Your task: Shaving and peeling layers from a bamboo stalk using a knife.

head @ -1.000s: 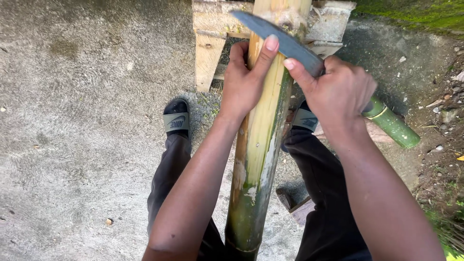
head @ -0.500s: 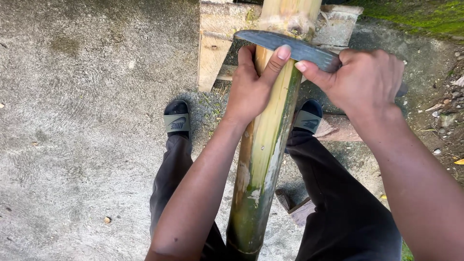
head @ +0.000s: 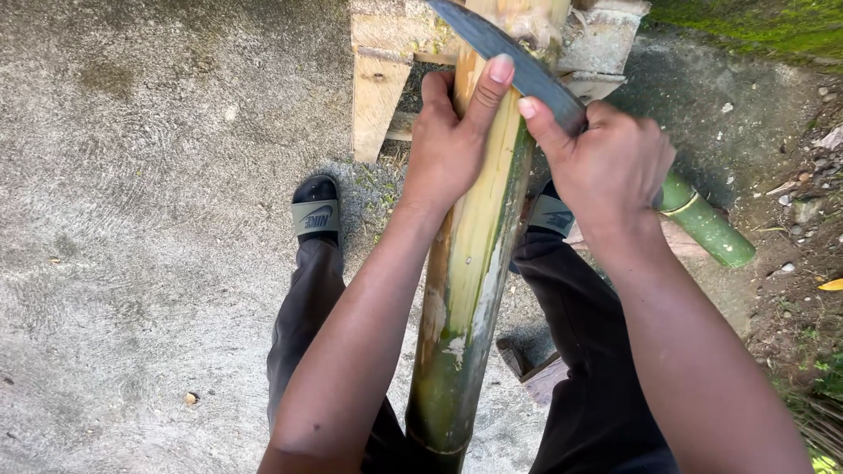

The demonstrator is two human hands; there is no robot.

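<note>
The tip of the long dark metal blade point(head: 500, 48) ran off the top edge, and its handle was buried inside the closed right hand point(head: 610, 167). The thick yellow-green bamboo pole point(head: 470, 263) was cut off at top and bottom. The pale wooden stand point(head: 378, 79) was only partly in frame, its top cropped.

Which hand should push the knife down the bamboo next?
Probably the right hand: it grips the knife handle. The left hand steadies the bamboo, fingertip on the blade.
</note>
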